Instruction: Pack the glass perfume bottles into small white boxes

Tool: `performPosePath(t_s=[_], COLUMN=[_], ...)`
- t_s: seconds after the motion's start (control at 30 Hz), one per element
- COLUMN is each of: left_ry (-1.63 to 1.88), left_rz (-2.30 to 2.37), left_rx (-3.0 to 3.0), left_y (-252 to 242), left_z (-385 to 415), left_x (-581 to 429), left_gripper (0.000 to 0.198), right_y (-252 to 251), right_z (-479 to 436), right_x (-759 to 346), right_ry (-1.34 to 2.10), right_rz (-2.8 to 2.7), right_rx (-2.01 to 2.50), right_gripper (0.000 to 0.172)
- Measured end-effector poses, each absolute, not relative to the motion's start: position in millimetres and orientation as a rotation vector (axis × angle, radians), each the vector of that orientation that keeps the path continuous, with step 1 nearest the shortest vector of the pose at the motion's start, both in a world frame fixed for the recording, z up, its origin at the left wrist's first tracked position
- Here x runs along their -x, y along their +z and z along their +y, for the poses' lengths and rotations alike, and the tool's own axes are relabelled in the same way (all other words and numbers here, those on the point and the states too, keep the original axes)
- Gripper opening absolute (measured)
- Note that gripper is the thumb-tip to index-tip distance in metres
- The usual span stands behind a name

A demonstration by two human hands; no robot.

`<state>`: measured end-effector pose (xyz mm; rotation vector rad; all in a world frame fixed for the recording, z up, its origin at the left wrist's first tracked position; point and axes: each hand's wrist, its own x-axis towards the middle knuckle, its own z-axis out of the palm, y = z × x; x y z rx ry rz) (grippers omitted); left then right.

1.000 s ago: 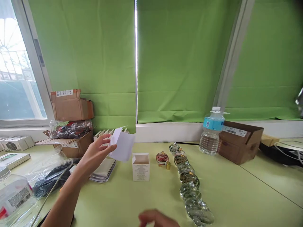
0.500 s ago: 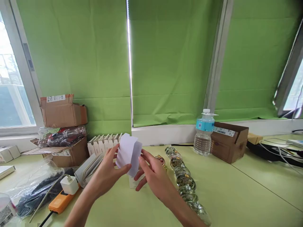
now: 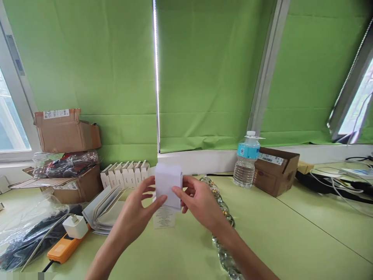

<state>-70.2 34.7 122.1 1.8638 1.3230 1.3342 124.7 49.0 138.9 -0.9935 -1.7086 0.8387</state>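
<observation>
Between my two hands is a small white folded paper box (image 3: 168,186), its broad face turned toward me. My left hand (image 3: 140,206) grips its left side, thumb on the front and fingers behind. My right hand (image 3: 201,198) pinches the right edge, with the thumb on the front. Below the box a printed white slip (image 3: 164,218) lies on the table, partly hidden by it. To the right runs a row of shiny clear-wrapped round items (image 3: 223,251), partly covered by my right forearm. Behind my left hand stand several white boxes (image 3: 126,175) in a row.
At left are stacked cardboard boxes (image 3: 65,136), grey-white envelopes (image 3: 100,212), an orange power strip (image 3: 65,247) with a white charger (image 3: 75,225), and a plastic bag (image 3: 26,225). A water bottle (image 3: 244,169) and an open brown box (image 3: 272,175) stand at back right.
The white paper has turned from angled and partly opened to a flatter, front-facing shape. My right hand has closed on its right edge. The camera view has shifted slightly.
</observation>
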Motion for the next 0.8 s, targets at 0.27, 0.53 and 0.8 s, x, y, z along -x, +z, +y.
performPosePath(t_s=[0.27, 0.53, 0.8], left_ry=[1.164, 0.952, 1.04], left_rz=[1.367, 1.458, 1.176], left_rx=[-2.069, -2.232, -1.969], left_y=[103.3, 64.5, 62.2], left_z=[52.9, 67.1, 73.3], left_x=[97.3, 92.5, 89.8], left_gripper=[0.021, 0.035, 0.039], right_y=[144.0, 138.2, 128.8], right_z=[67.5, 69.9, 70.6], right_x=[-156.5, -148.9, -134.8], right_ry=[0.877, 1.007, 1.148], right_rz=[-1.666, -1.612, -1.587], right_rx=[1.011, 0.934, 0.833], right_gripper=[0.033, 0.031, 0.029])
